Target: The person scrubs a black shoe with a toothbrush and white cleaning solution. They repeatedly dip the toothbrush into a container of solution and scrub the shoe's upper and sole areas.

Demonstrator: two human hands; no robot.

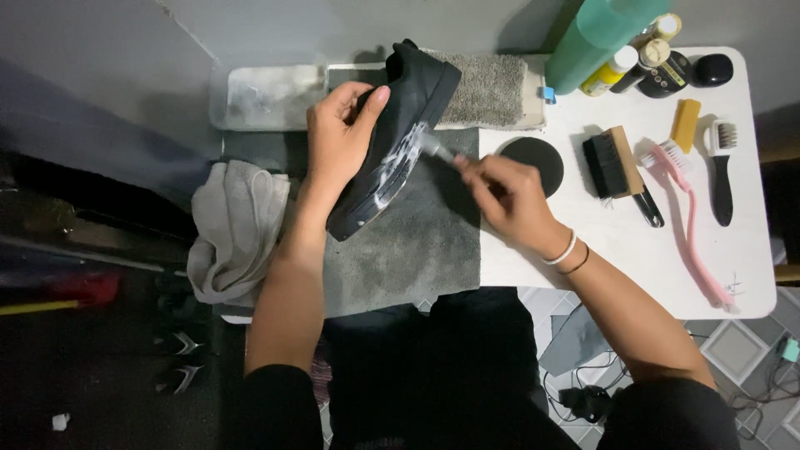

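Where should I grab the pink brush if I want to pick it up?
Grab the pink brush by its long thin handle, near the middle, coming down from above. It lies flat on the white table with bare space along the handle, while the bristle head sits close to the wooden brush, so fingers would probably fit best there.

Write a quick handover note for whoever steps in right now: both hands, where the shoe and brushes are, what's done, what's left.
Left hand: holds the black shoe tilted on its side, above the grey towel mat.
Right hand: grip closed on a small thin-handled brush, its head against the shoe's side.
White foam covers the middle of that side; the toe end looks foam-free.
Unused on the white table: wooden-backed black brush, pink long-handled brush, black-handled small brush, grey cloth to the left.
Left: remaining shoe surfaces, wiping off the foam.
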